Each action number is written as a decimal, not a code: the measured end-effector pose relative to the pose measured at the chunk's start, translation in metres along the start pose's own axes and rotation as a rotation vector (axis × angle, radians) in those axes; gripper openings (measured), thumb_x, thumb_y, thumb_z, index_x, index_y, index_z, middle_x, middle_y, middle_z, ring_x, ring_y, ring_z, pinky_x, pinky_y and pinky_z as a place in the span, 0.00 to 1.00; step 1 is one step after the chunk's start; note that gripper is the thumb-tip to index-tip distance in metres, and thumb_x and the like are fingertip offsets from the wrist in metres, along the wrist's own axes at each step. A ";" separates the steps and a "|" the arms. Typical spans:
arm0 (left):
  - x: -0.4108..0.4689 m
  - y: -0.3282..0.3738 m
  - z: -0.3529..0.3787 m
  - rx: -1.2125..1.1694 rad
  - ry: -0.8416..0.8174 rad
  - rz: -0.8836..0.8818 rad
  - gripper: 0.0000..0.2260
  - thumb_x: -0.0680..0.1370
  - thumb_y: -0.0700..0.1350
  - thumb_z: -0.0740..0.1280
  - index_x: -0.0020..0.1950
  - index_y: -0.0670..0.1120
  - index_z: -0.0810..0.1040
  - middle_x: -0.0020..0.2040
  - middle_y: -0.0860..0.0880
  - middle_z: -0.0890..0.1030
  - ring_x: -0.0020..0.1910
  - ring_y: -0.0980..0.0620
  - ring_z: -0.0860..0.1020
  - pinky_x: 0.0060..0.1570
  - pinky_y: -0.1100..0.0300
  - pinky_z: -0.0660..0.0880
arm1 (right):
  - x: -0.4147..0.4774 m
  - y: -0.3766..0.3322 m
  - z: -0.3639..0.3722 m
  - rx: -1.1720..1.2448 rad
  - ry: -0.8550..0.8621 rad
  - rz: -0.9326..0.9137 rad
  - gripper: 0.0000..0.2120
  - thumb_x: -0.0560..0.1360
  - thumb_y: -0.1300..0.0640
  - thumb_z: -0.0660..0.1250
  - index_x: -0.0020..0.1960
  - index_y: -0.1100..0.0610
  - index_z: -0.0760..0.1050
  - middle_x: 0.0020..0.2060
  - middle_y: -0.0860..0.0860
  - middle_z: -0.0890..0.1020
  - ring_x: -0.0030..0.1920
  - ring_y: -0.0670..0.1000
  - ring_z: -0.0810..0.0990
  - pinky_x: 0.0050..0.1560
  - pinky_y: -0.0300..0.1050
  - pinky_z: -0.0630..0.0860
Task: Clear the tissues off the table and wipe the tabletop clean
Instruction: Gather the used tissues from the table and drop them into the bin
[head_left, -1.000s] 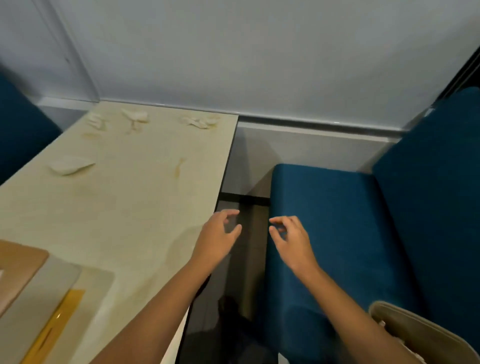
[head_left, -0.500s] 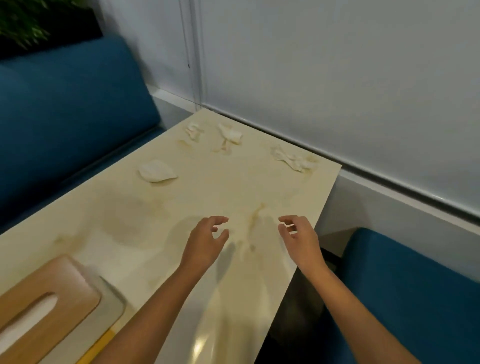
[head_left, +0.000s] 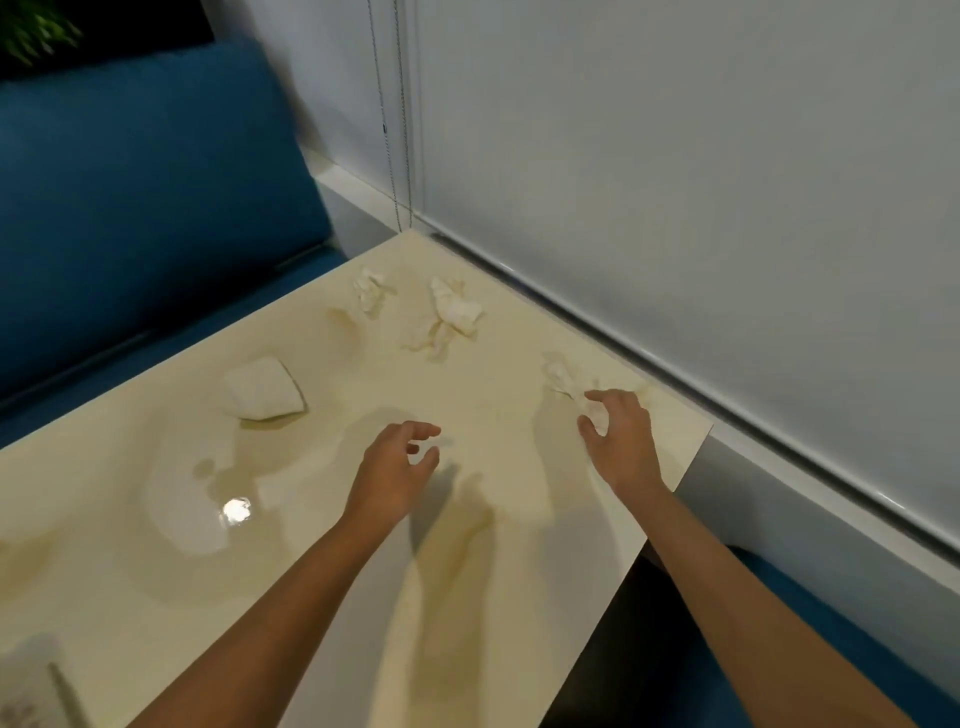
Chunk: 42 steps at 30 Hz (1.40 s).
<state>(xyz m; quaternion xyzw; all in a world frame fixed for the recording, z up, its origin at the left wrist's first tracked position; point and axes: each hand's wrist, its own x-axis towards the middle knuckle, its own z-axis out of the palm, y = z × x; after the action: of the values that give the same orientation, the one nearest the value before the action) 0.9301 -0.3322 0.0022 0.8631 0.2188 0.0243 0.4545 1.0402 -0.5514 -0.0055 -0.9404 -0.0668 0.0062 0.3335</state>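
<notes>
A cream table (head_left: 171, 597) is sitting against a grey wall (head_left: 675, 156), with a blue sofa (head_left: 130, 208) behind it. Four tissues are lying at its far end: one folded (head_left: 265, 388), two crumpled near the corner (head_left: 370, 290) (head_left: 451, 315), one (head_left: 563, 378) by the wall. The right hand (head_left: 621, 441) is curling its spread fingers (head_left: 597, 396) around that last tissue, touching it. The left hand (head_left: 395, 470) is hovering over the table, fingers loosely parted, holding nothing.

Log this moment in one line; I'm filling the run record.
right hand: open, reaching crumpled tissue | left hand: open, empty | table: four tissues
</notes>
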 end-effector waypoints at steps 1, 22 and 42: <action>0.007 0.004 0.005 -0.001 -0.004 -0.004 0.09 0.78 0.41 0.64 0.57 0.48 0.77 0.57 0.51 0.76 0.51 0.54 0.75 0.53 0.62 0.70 | 0.013 0.002 -0.001 -0.036 -0.012 0.002 0.17 0.77 0.58 0.62 0.66 0.54 0.69 0.67 0.52 0.67 0.66 0.55 0.64 0.54 0.42 0.66; 0.066 0.041 0.068 0.032 -0.088 0.056 0.08 0.77 0.42 0.65 0.55 0.50 0.77 0.57 0.51 0.75 0.52 0.53 0.76 0.55 0.59 0.72 | 0.055 0.052 0.003 0.123 0.108 -0.113 0.10 0.75 0.72 0.62 0.52 0.64 0.79 0.44 0.53 0.76 0.45 0.54 0.76 0.45 0.34 0.67; 0.124 0.124 0.231 0.577 -0.325 0.677 0.13 0.79 0.40 0.62 0.63 0.42 0.76 0.61 0.45 0.76 0.59 0.45 0.72 0.57 0.54 0.73 | 0.069 0.096 -0.075 0.367 0.339 0.121 0.09 0.74 0.68 0.65 0.53 0.62 0.79 0.46 0.50 0.77 0.43 0.40 0.75 0.44 0.23 0.69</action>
<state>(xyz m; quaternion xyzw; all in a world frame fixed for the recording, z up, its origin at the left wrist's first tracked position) 1.1419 -0.5222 -0.0540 0.9695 -0.1511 -0.0259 0.1911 1.1244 -0.6633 -0.0046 -0.8540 0.0487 -0.1196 0.5041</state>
